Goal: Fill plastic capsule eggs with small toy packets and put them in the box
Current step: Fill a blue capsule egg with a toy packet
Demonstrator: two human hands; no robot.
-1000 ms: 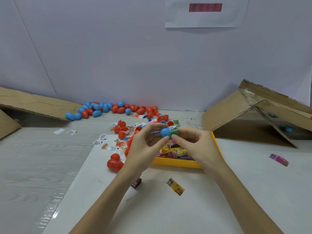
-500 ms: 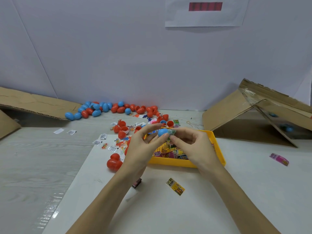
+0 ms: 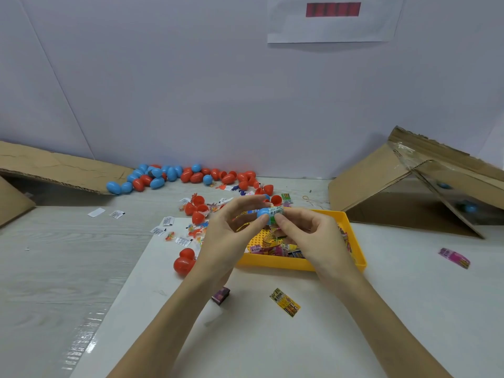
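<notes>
My left hand (image 3: 229, 236) pinches a blue capsule half (image 3: 263, 213) between thumb and fingers above the yellow tray (image 3: 275, 263). My right hand (image 3: 308, 236) pinches a small toy packet (image 3: 276, 211) with a barcode and holds it against the open side of the blue half. The tray holds several colourful packets (image 3: 275, 248). A cardboard box (image 3: 409, 186) lies tipped open at the right, with blue eggs (image 3: 470, 208) inside.
Several red and blue capsule eggs (image 3: 174, 177) lie along the back wall, with open red halves (image 3: 197, 210) nearer. A closed red egg (image 3: 184, 264) sits left of the tray. Loose packets lie at front, a yellow one (image 3: 285, 305), and at right, a pink one (image 3: 454, 257). Flattened cardboard (image 3: 54, 167) lies left.
Both hands have shifted slightly left and up together, and the packet has turned so its barcode side faces up against the blue half. The tray is more exposed now.
</notes>
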